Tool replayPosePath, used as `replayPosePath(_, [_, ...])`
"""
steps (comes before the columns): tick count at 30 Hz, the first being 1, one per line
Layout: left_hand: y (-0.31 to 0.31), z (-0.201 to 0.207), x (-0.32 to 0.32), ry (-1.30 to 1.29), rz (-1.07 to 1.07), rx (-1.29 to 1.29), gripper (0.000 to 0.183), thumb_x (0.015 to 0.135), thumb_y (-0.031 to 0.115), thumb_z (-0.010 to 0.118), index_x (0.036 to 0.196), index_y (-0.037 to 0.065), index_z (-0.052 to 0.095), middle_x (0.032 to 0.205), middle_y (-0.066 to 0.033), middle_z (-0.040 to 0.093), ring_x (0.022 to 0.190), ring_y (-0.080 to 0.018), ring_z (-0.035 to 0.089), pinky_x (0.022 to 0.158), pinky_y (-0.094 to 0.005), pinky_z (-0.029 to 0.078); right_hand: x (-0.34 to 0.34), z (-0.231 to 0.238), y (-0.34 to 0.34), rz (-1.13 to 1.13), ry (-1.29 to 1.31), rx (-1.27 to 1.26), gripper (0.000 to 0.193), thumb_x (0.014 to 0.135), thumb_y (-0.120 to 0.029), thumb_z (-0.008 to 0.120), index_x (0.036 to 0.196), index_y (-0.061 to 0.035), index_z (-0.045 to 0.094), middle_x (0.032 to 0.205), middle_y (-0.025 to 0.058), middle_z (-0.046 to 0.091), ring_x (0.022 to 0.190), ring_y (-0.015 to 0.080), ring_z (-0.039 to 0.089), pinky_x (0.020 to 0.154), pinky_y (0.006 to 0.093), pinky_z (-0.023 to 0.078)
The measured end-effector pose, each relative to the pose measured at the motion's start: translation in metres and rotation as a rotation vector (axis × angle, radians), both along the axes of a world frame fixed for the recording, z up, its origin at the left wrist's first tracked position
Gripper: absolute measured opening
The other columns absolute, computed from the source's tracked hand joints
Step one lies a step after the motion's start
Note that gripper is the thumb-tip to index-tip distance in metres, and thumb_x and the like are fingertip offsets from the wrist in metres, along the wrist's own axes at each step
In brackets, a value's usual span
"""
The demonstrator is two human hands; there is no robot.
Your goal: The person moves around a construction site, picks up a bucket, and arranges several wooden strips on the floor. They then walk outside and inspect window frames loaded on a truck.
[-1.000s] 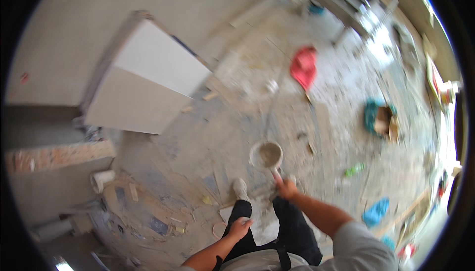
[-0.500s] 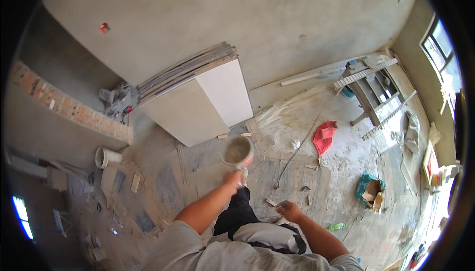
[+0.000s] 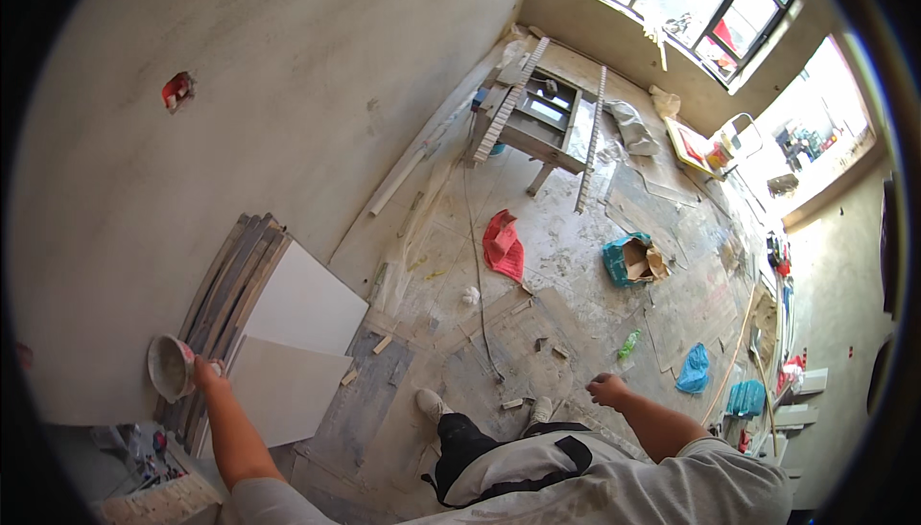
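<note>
Left hand (image 3: 205, 373) has swung the plaster-caked bucket (image 3: 170, 367) out beside leaning tiles (image 3: 288, 333) — fingers clamped on its rim; right hand (image 3: 608, 390) loosely curled, empty

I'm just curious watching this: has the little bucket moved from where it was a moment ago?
Yes. The small bucket, held in the left hand, has swung left, from over the floor past the leaning tiles to the wall.
</note>
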State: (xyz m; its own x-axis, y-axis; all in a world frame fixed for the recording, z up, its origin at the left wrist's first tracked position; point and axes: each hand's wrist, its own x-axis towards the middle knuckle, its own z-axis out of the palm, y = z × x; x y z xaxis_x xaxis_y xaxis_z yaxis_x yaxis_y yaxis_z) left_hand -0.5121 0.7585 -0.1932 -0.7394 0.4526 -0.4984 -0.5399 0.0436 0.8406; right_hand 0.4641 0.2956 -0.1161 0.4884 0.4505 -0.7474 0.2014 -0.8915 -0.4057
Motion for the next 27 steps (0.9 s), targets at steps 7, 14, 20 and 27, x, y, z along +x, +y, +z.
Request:
replayPosePath(7, [0.017,-0.019,-0.011,-0.222,-0.339,0.187,0.066,0.092,0.054,0.076,0.141,0.014,0.057,0.147,-0.0067,0.056,0.143,-0.0306,0.042,0.116,-0.05,0.038,-0.103,0.06,0.049,0.315,0.004,0.143,0.041,0.095,-0.036,0.072,0.118,-0.0024,0.074,0.103,0.01,0.078,0.087,0.0198,0.074,0.083,0.0372,0.059])
replayPosePath(14, [0.026,0.019,0.006,-0.229,-0.198,-0.104,0.08,0.089,0.058,0.075,0.151,0.017,0.046,0.154,-0.0116,0.053,0.125,-0.0274,0.061,0.098,-0.0428,0.053,-0.076,0.013,0.036,0.07,-0.134,0.117,0.044,0.089,-0.042,0.073,0.113,-0.0053,0.078,0.097,0.0154,0.079,0.086,0.0254,0.076,0.082,0.0398,0.06])
replayPosePath(20, [0.008,0.008,0.196,0.332,-0.651,-0.085,0.075,0.094,0.05,0.072,0.147,0.003,0.047,0.131,-0.0156,0.058,0.107,-0.0291,0.066,0.088,-0.0462,0.058,-0.075,-0.037,0.039,0.015,-0.18,-0.055,0.042,0.09,-0.043,0.072,0.113,-0.0088,0.08,0.088,0.0079,0.079,0.073,0.0199,0.075,0.07,0.0375,0.06])
replayPosePath(27, [-0.016,0.044,0.38,0.335,-1.298,-0.202,0.066,0.097,0.044,0.069,0.144,0.003,0.048,0.123,-0.015,0.06,0.1,-0.0288,0.067,0.084,-0.0454,0.058,-0.073,-0.085,0.083,-0.155,-0.033,-0.026,0.042,0.089,-0.045,0.072,0.112,-0.0101,0.079,0.083,0.0076,0.078,0.068,0.0207,0.072,0.066,0.0374,0.059])
